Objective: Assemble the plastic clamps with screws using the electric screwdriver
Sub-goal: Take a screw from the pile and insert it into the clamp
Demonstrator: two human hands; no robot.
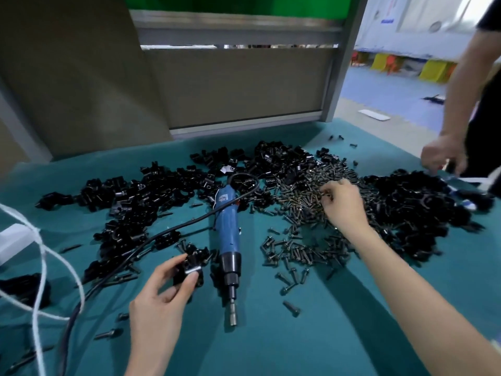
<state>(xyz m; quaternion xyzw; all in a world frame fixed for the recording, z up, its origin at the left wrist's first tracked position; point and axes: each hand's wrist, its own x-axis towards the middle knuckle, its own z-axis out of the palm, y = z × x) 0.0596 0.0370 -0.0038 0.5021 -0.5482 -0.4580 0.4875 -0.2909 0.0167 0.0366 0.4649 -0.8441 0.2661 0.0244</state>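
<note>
Now left hand grips clamp; right hand digs screw pile (grip unclear); open cloth nearside.

table: teal cloth | behind: beige panel, grey frame | right: blue floor | light: brightest far right

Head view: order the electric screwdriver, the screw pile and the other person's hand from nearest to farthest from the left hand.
1. Electric screwdriver, just right of the left hand holding a clamp.
2. Screw pile, farther right, where the right hand reaches.
3. Other person's hand, far right table edge.
</note>
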